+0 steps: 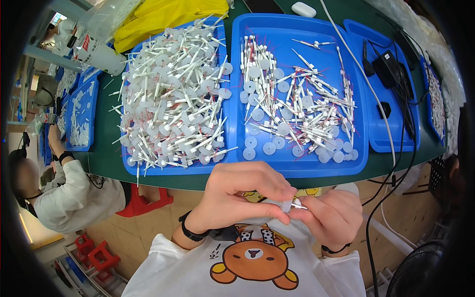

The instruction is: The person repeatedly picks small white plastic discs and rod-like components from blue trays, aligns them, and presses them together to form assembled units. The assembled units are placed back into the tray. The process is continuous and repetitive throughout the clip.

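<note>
In front of my chest, just off the table's near edge, my two hands meet. My left hand [242, 185] pinches a small translucent white plastic disc [286, 206] between thumb and fingertips. A short thin rod [300, 206] with a metallic look is gripped by my right hand [335, 214], its end at the disc; whether it is through the disc I cannot tell. Beyond them, a blue tray holds a heap of white rods with discs [173, 99]. The blue tray [316, 47] to its right holds thin rods with red wires [316, 116] and loose discs [269, 148].
A yellow plastic bag [163, 20] and a white cup [99, 54] stand at the far left. On the right, a blue tray [383, 131] carries a black power adapter [387, 64] and cables. A white cable [363, 69] crosses the trays. Another person [81, 195] sits at left.
</note>
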Demonstrator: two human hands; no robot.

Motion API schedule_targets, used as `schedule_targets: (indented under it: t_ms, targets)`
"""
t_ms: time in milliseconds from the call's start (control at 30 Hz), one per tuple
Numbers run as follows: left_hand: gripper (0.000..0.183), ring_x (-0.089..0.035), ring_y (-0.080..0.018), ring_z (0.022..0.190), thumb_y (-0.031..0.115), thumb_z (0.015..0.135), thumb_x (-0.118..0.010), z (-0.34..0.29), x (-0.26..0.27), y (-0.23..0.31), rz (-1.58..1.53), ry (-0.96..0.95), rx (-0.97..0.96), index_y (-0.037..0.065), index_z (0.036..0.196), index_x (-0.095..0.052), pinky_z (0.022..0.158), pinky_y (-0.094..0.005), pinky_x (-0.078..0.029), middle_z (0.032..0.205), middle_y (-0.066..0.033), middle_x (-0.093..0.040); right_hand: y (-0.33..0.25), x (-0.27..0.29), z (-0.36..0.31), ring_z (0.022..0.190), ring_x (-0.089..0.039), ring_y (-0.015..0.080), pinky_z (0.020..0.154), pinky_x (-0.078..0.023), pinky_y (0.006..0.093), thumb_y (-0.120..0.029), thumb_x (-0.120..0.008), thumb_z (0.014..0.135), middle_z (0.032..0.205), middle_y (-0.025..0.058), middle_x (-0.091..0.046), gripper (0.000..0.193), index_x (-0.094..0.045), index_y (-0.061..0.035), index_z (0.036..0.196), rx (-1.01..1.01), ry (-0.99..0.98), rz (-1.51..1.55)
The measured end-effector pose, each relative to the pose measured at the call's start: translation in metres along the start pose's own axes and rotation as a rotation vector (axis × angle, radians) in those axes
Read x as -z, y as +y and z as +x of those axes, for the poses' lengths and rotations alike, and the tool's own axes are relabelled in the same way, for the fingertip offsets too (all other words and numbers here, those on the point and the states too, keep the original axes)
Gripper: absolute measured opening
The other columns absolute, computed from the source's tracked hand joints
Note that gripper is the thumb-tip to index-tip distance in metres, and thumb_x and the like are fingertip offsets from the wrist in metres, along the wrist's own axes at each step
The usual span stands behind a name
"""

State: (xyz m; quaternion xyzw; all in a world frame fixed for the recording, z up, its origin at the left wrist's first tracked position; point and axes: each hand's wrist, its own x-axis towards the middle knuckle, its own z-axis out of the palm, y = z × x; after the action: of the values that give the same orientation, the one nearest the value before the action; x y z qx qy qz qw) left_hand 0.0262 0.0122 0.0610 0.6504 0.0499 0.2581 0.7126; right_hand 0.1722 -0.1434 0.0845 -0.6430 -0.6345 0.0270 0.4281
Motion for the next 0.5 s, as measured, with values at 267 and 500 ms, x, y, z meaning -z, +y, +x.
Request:
schedule_targets:
  t_ms: [267,500]
  targets:
    - [0.028,-0.071,-0.0274,0.081,-0.001,0.065,-0.088,-0.003,-0.005,0.011,0.205,0.009,-0.033,-0.007,0.089,-0.073,0.078,-0.0424,-0.059,0.086,-0.0177,-0.071,-0.018,-0.009,-0.002,0.039,-0.048,0.0096,0.038,-0.032,0.0235,-0.01,-0.074,0.086,0.051,0.0026,-0.057,0.014,-0.071,0.0012,0.078,-0.665,-0.006,0.584]
    - [0.027,-0.071,-0.0243,0.082,-0.003,0.068,-0.087,-0.016,0.004,0.008,0.027,-0.041,0.135,-0.006,0.091,-0.074,0.076,-0.038,-0.058,0.088,-0.0156,-0.072,-0.011,-0.002,0.0,0.045,-0.049,0.0043,0.04,-0.033,0.0201,-0.016,-0.061,0.1,0.058,0.0035,-0.06,0.025,-0.072,0.0034,0.087,-1.134,-0.319,1.147]
